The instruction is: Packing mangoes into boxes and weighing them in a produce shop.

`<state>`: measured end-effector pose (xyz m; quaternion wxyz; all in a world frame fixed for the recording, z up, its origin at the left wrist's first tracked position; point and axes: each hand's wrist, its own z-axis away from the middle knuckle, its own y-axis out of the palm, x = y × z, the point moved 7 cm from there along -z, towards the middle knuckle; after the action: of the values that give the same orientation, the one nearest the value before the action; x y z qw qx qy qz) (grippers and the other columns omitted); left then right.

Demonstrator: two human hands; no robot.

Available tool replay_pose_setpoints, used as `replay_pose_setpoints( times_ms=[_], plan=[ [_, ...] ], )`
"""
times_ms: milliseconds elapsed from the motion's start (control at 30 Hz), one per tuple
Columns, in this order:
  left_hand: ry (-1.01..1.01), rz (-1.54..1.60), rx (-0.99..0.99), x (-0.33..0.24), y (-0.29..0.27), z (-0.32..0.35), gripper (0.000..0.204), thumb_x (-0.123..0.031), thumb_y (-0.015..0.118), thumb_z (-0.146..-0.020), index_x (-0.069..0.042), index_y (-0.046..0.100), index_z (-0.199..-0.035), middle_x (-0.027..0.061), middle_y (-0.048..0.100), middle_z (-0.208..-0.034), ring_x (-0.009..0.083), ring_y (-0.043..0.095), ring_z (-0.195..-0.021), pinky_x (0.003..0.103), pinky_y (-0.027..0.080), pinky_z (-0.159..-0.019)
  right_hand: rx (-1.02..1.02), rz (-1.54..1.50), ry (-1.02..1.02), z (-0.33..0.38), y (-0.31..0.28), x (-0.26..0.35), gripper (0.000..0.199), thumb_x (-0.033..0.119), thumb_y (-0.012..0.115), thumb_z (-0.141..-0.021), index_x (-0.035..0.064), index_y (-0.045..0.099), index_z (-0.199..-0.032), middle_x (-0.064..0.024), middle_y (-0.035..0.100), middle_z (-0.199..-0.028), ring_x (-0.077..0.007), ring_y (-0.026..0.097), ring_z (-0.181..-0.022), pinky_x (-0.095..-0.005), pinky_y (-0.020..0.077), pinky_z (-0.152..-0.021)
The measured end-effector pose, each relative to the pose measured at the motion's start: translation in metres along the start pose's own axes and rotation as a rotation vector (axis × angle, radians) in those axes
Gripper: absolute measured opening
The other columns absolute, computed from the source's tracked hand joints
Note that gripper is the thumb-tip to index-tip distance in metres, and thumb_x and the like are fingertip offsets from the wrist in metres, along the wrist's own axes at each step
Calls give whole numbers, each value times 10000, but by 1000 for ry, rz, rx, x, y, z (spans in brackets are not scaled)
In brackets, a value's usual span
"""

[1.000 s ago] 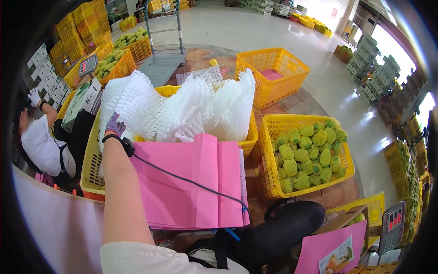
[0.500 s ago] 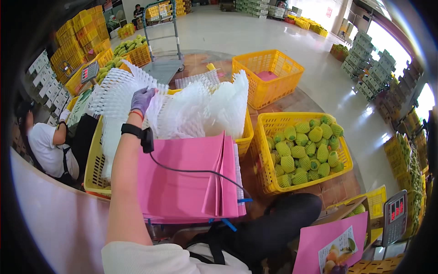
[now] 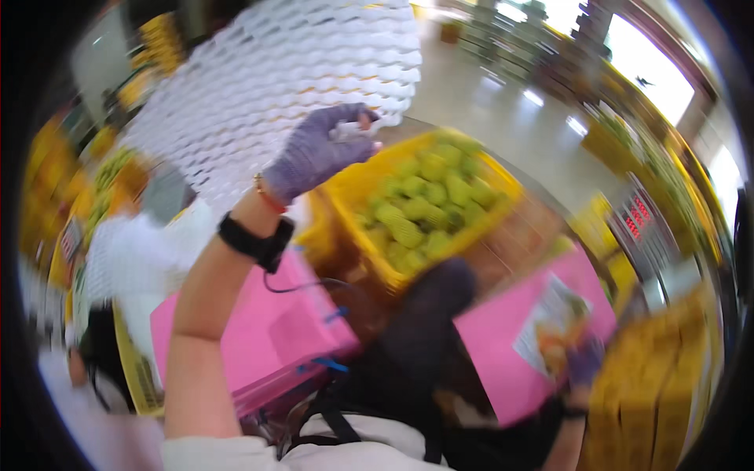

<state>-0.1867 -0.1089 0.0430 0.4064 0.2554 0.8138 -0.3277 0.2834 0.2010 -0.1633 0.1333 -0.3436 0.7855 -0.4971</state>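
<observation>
My left hand [image 3: 326,149], in a purple-grey glove, is closed on a sheet of white foam netting [image 3: 267,86]. The sheet spreads up and away to the left, raised above the crates. My right hand [image 3: 583,363], gloved too and smeared by motion, is at the lower right against a pink sheet [image 3: 491,337] and the printed leaflet [image 3: 542,326] on it; its fingers cannot be made out. Between the hands and farther off stands a yellow crate [image 3: 377,259] of green fruit [image 3: 432,192] in foam net sleeves.
A stack of pink sheets [image 3: 236,345] lies at my left, beside a heap of white foam netting [image 3: 133,255]. At the right are a scale with a red display [image 3: 640,216] and stacked yellow crates [image 3: 652,385]. Someone in dark clothing [image 3: 98,345] is at the far left.
My view has swung right. My left hand has lifted a foam netting sheet off the heap, rightward and up. My right hand now shows at the pink sheet with the leaflet.
</observation>
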Motion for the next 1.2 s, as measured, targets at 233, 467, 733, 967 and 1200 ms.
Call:
replay_pose_setpoints(
  times_ms=[233, 467, 733, 967, 1200],
  plan=[
    [515, -330, 701, -54, 265, -2, 210, -216, 744, -643, -145, 608, -787, -1, 617, -827, 209, 568, -1026, 477, 198, -1046, -103, 213, 124, 30, -75, 47, 274, 305, 681, -652, 80, 599, -787, -115, 608, -881, -290, 581, -863, -396, 456, -773],
    [370, -163, 893, -23, 344, 31, 180, -165, 724, -637, -137, 570, -725, -10, 602, -783, 189, 569, -1027, 515, 153, -1063, 231, -181, 691, 78, -69, 35, 225, 235, 665, -746, 61, 530, -793, -123, 586, -692, -274, 596, -651, -355, 463, -606],
    [21, 140, 1016, -3, 333, 56, 246, -218, 670, -703, -86, 561, -880, 39, 589, -933, 211, 555, -969, 355, 426, -863, 231, -337, 594, 39, -44, -15, 181, 115, 607, -716, 55, 535, -870, -134, 592, -721, -306, 596, -704, -373, 471, -662],
    [803, -221, 965, -56, 350, 74, 434, -219, 588, -778, -112, 510, -1191, 92, 492, -1243, 216, 470, -1148, 321, 379, -967, 124, -211, 359, -15, -84, -11, 223, 128, 623, -703, 65, 558, -906, -148, 586, -892, -312, 582, -839, -364, 465, -730],
    [557, -1161, 1732, -47, 402, 111, 494, -358, 544, -765, -122, 510, -1198, 102, 508, -1221, 217, 469, -1162, 427, 188, -1056, -71, -382, -459, 8, -180, 146, 279, 194, 635, -709, 114, 589, -972, -156, 533, -1158, -356, 507, -1042, -412, 438, -867]
  ],
)
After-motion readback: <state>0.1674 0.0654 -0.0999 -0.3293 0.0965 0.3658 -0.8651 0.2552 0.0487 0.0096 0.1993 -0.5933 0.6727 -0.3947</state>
